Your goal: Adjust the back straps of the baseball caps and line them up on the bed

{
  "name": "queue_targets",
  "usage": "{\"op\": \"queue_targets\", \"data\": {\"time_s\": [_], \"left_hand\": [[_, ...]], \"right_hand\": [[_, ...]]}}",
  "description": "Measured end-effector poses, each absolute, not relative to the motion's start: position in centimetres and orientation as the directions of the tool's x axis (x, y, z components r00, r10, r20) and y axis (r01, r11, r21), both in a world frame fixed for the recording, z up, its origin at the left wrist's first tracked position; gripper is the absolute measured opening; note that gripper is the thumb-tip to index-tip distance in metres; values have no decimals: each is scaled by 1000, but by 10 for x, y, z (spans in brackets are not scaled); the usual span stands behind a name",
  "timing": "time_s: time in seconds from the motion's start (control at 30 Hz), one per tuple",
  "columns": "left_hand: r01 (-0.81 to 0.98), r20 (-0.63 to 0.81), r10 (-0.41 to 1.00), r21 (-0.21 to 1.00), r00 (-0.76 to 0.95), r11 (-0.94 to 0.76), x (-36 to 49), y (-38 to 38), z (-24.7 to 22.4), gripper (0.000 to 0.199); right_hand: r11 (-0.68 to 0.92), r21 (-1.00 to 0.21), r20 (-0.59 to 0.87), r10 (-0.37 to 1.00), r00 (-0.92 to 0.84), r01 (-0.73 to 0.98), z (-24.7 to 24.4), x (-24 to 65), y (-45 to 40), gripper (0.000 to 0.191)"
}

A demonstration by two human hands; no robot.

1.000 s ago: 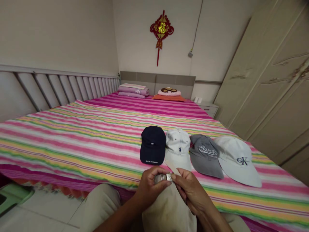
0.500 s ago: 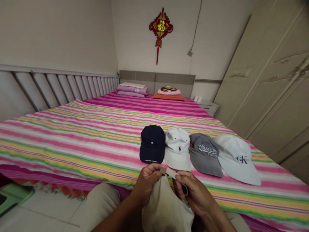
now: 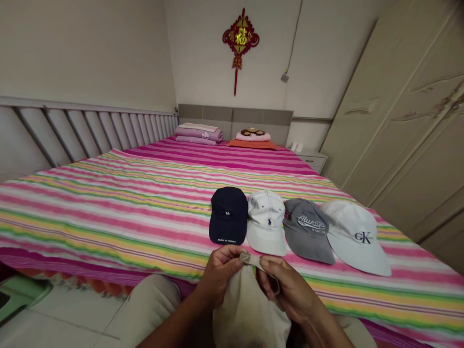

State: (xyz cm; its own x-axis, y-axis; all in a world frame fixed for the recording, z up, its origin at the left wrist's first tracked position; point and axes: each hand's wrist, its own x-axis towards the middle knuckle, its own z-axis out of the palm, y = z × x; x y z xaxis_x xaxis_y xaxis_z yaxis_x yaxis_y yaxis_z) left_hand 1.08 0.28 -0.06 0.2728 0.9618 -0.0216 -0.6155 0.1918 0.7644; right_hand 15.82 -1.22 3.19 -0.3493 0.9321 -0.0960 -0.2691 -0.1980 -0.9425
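Note:
A beige cap (image 3: 248, 309) is held over my lap, its back strap uppermost. My left hand (image 3: 219, 273) pinches the strap's buckle (image 3: 244, 257) between thumb and fingers. On the other side, my right hand (image 3: 292, 287) grips the free strap (image 3: 255, 261) close to the buckle, fingers curled at the opening in the cap's back. Beyond my hands a row of caps lies on the bed: a navy cap (image 3: 228, 215), a white cap with a small dark emblem (image 3: 267, 222), a grey cap (image 3: 310, 229) and a white cap with dark letters (image 3: 357, 237).
A striped sheet covers the bed (image 3: 119, 203). Folded purple bedding (image 3: 199, 134) and an orange pillow (image 3: 253, 144) lie by the headboard (image 3: 261, 118). A rail (image 3: 108, 116) runs along the left; a wardrobe (image 3: 406, 125) stands right. A green stool (image 3: 27, 295) is at lower left.
My right hand has shifted slightly left, and less strap shows between it and the buckle. The buckle's face is now turned more into view. The row of caps has stayed put.

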Motion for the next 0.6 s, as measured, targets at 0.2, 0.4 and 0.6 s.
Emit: {"op": "queue_targets", "data": {"time_s": [0.2,0.4,0.6], "left_hand": [[-567,-1,972,812,237,139,9,3,2,25],[-483,71,970,874,233,52,7,2,1,24],[-442,103,963,897,250,19,7,1,3,23]], "right_hand": [[-185,-951,-119,959,-259,-248,33,157,-11,28],[-178,-956,-121,963,-240,-231,32,156,-11,27],[-174,-966,-117,954,-275,-193,33,156,-12,26]]}}
